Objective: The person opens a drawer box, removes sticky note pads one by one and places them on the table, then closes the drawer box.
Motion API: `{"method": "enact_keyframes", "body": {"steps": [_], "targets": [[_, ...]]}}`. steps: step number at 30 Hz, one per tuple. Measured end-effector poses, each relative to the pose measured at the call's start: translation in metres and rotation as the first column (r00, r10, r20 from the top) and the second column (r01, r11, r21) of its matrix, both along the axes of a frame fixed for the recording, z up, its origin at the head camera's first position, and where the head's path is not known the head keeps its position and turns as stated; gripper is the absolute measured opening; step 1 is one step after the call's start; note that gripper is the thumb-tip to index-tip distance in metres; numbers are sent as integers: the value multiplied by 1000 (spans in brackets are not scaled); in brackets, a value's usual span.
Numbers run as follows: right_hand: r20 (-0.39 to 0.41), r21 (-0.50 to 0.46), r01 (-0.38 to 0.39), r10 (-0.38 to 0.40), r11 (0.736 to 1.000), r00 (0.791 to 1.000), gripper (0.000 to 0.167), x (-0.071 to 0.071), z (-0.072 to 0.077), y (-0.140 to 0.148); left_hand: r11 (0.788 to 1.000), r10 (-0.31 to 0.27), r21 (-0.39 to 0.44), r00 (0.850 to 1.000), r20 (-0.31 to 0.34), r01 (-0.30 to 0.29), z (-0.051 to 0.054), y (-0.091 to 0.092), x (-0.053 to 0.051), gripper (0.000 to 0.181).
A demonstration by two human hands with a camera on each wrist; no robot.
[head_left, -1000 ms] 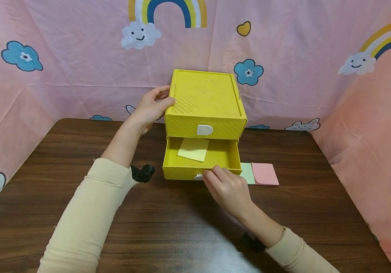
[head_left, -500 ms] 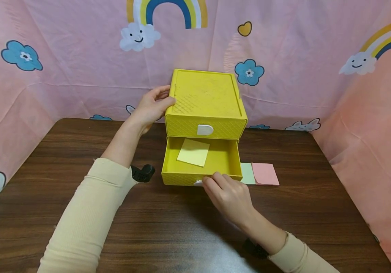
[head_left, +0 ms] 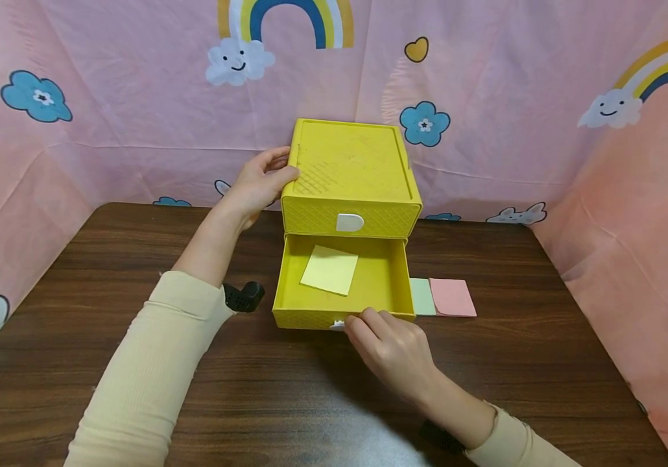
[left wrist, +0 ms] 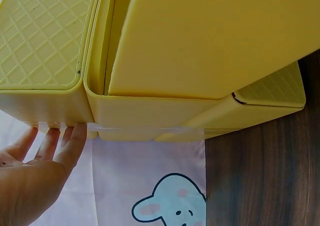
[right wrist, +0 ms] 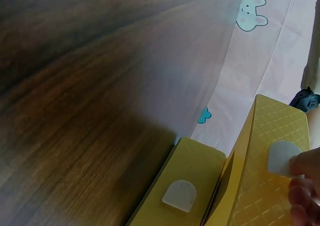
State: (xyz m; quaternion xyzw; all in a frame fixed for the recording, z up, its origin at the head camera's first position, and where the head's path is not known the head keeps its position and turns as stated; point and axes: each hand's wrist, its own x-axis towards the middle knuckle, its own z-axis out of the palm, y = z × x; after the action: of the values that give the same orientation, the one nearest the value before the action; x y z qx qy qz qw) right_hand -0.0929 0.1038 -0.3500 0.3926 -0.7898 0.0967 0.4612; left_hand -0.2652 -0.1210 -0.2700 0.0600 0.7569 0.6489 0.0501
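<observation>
A yellow plastic drawer cabinet (head_left: 351, 162) stands at the back of the table, its middle drawer (head_left: 301, 319) pulled out. My right hand (head_left: 395, 353) pinches that drawer's white handle (right wrist: 281, 158) between thumb and fingers. On the cabinet's left side rests my left hand (head_left: 255, 188), thumb at the top edge; in the left wrist view its fairly straight fingers (left wrist: 72, 146) touch the side wall. A pale yellow sticky note pad (head_left: 329, 269) lies inside the open drawer. The top drawer (head_left: 310, 216) and the bottom drawer (right wrist: 192, 161) are closed.
Right of the cabinet, a green sticky note pad (head_left: 423, 297) and a pink one (head_left: 453, 298) lie side by side on the dark wooden table (head_left: 223, 395). A pink patterned cloth (head_left: 153, 104) hangs close behind the cabinet and along both sides.
My right hand has drawn the middle drawer further out toward me. The yellow sticky note pad has come forward with it. The left hand stays on the cabinet's side.
</observation>
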Motion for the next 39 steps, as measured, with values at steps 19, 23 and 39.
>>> {"method": "enact_keyframes", "body": {"steps": [19,23,39], "targets": [[-33,3,-31,31,1000,999,26,13,1,2,1000,2,3,1000,6,-2,0,0,0,59],[-26,0,-29,29,1000,999,26,16,0,3,1000,5,6,1000,-2,-5,-1,0,0,58],[-30,21,-48,49,999,998,27,26,-4,2,1000,7,11,1000,3,-7,-1,0,-1,59]]}}
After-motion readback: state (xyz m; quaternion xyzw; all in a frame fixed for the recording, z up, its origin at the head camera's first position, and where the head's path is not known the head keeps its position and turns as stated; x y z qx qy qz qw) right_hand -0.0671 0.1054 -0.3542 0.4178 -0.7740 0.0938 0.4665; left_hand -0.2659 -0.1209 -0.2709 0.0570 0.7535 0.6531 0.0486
